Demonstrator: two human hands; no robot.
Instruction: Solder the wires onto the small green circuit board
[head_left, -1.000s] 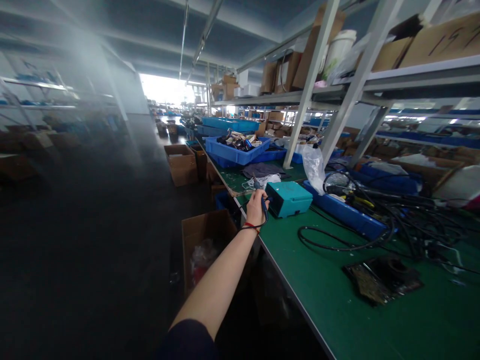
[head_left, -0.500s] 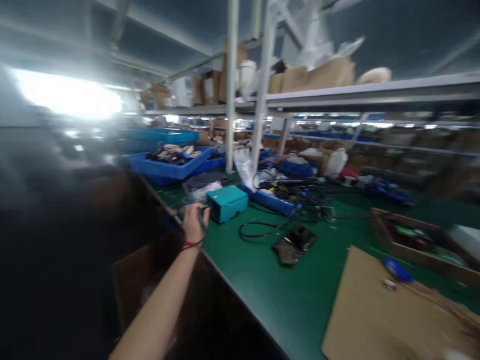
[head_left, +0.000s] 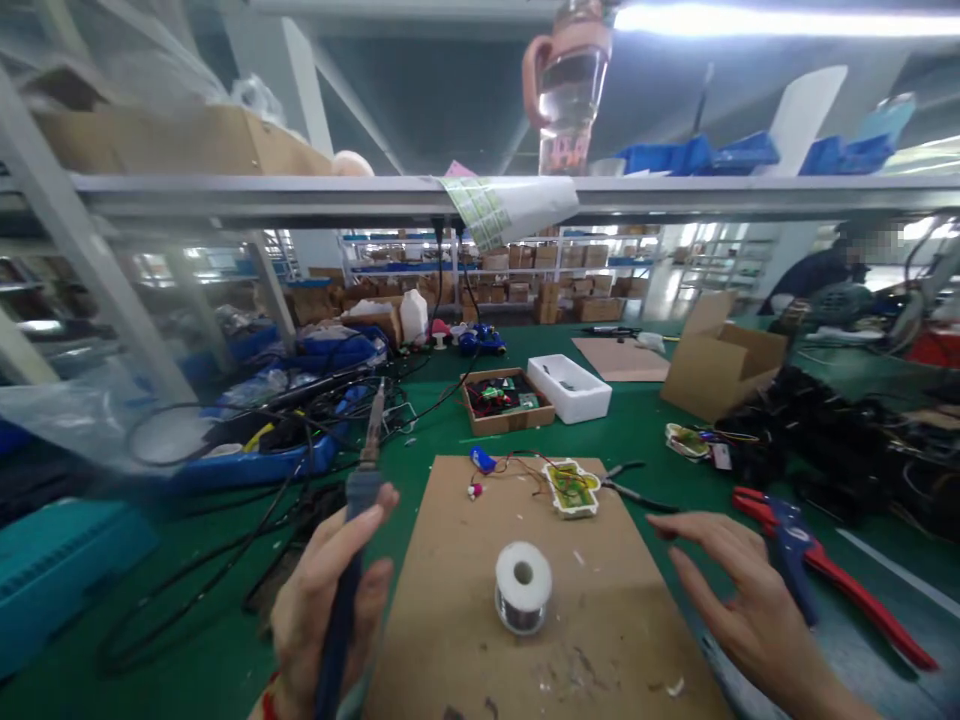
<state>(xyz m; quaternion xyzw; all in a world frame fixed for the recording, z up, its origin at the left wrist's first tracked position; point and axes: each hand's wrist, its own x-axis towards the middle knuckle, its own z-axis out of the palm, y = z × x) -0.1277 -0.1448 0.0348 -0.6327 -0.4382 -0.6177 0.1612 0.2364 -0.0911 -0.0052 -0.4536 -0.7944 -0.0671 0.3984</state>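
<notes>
A teal box, cut off by the left edge, sits on a green counter near a blue tray heaped with black cables. At centre left, a person's left hand holds a soldering iron above the counter, its grip wrapped closed around the handle. The iron points up and away from the person, its long axis steep and leaning slightly right. Fingers hide part of the handle, the bottom edge cuts off its lower end, and the fine tip is hard to make out against the clutter behind. The tool shows a dark blue handle, a greyer collar and a narrow, brownish metal shaft. To its right, a solder spool stands on end on a cardboard sheet, with a circuit board in a pale casing beyond. The right hand, its grip loosely spread and holding nothing, hovers beside the sheet near black-handled cutters; whether its fingertips touch them cannot be told. Farthest right lies a red-and-blue hand tool
</notes>
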